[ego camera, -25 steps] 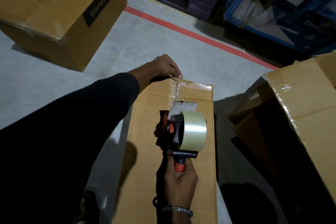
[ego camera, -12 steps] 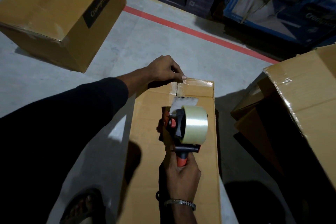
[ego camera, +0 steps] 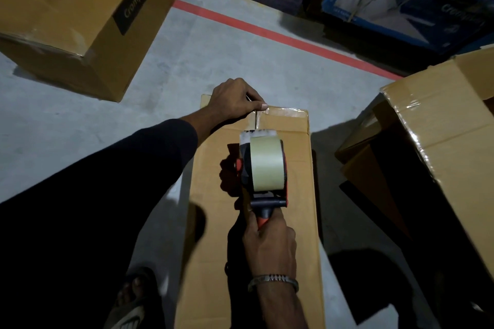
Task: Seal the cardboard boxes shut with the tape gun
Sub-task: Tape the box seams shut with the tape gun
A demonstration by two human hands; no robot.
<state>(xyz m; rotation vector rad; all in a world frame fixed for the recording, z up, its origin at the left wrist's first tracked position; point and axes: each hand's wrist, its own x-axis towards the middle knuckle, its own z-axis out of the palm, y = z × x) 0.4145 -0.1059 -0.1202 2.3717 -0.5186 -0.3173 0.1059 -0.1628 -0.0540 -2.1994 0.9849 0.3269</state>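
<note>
Right hand has a tight grip, fingers curled around the orange handle of the tape gun. It sits on top of the long cardboard box on the floor. Left hand presses down the tape end at the box's far edge, fingers curled.

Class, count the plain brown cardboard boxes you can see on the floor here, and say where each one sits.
3. One long box lies under both hands at centre; one labelled box stands at upper left; one open box sits at right, cut off by the frame. Others may lie out of view.
</note>
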